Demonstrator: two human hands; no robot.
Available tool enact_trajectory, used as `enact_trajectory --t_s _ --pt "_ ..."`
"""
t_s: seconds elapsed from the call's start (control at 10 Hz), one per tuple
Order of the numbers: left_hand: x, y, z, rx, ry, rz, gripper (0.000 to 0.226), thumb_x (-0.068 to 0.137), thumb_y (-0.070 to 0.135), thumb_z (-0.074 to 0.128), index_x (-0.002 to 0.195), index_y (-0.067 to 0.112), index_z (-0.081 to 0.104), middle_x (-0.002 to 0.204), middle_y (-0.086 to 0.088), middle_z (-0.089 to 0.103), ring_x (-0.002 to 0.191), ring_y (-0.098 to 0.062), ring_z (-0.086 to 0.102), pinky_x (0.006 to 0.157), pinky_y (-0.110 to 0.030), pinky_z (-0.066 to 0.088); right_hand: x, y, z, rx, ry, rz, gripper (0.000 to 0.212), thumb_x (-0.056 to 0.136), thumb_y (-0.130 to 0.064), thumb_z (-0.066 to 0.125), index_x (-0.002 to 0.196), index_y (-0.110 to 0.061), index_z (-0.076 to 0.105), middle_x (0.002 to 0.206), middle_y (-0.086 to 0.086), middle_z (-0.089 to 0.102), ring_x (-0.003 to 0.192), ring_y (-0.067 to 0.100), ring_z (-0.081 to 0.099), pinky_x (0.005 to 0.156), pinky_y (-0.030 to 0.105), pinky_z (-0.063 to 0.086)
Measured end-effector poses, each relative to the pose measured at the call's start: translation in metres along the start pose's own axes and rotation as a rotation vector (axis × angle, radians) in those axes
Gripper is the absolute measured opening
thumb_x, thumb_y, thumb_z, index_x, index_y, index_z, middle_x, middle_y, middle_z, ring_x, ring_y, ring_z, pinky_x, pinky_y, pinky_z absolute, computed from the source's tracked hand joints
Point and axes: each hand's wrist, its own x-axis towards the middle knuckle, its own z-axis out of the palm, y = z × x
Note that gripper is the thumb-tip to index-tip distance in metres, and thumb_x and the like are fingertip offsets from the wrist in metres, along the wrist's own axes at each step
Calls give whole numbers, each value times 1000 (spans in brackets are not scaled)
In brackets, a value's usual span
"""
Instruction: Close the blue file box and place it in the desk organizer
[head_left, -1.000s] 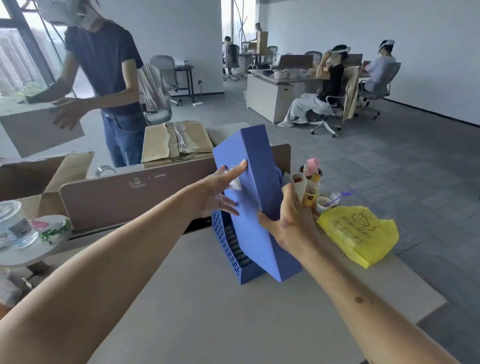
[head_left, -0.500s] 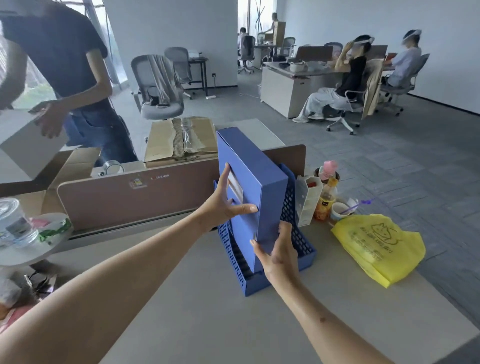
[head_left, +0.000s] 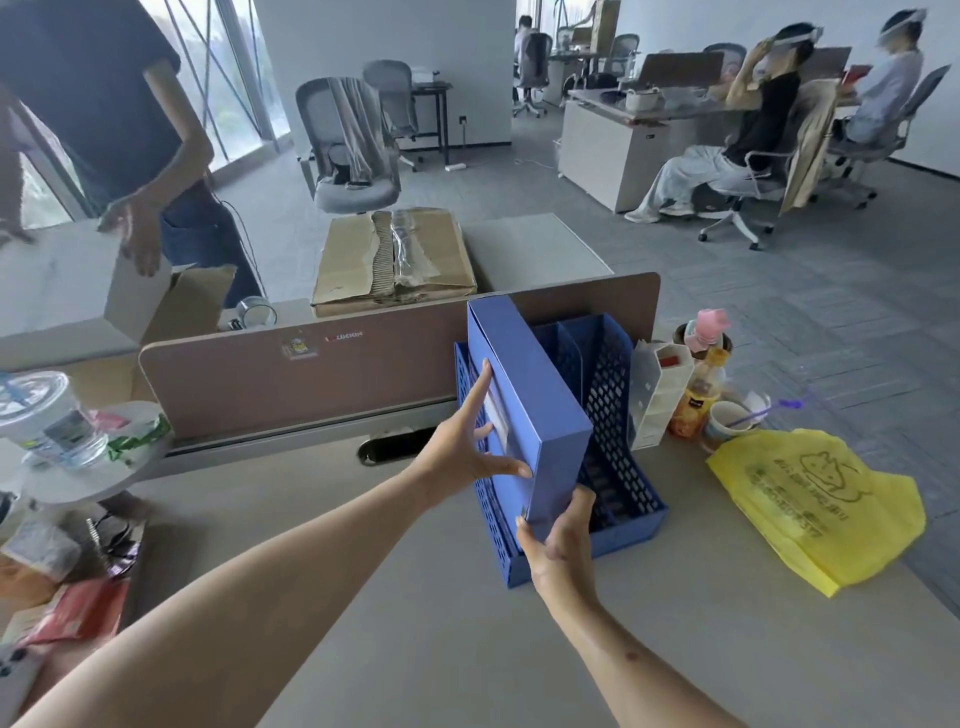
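The blue file box (head_left: 540, 410) is closed and stands upright in the leftmost slot of the blue mesh desk organizer (head_left: 615, 415) on the desk. My left hand (head_left: 467, 447) presses flat against the box's spine side, fingers spread over its white label. My right hand (head_left: 558, 545) grips the box's near bottom corner from below, thumb on the front edge. The organizer's right slots hold nothing, and a clear divider shows behind the box.
A yellow plastic bag (head_left: 821, 499) lies right of the organizer. A white holder (head_left: 657, 395), a bottle (head_left: 696, 400) and a cup (head_left: 727, 423) stand behind it. A brown divider panel (head_left: 311, 374) runs along the back. A person (head_left: 104, 130) handles a box at far left.
The box has gone from tilted above the organizer to upright and lower in its left slot. My right hand slid down to the box's near bottom corner. The view shifted left.
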Motion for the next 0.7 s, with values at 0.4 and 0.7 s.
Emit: enact_trajectory --t_s 0.4,0.7 --pt "-5 -13 3 80 42 -25 129 65 30 90 141 68 -7 167 12 4 138 -28 47 90 -33 57 3 6 11 -46 -12 29 54 85 -9 71 124 -14 34 116 3 49 104 19 52 80 0 39" --pt "-31 -16 -8 127 118 -37 108 74 39 82 152 50 8 156 7 39 115 -17 63 83 -26 53 12 -40 -39 -76 -108 -125 88 71 -6 67 143 -29 22 147 -1 32 138 18 32 117 40 29"
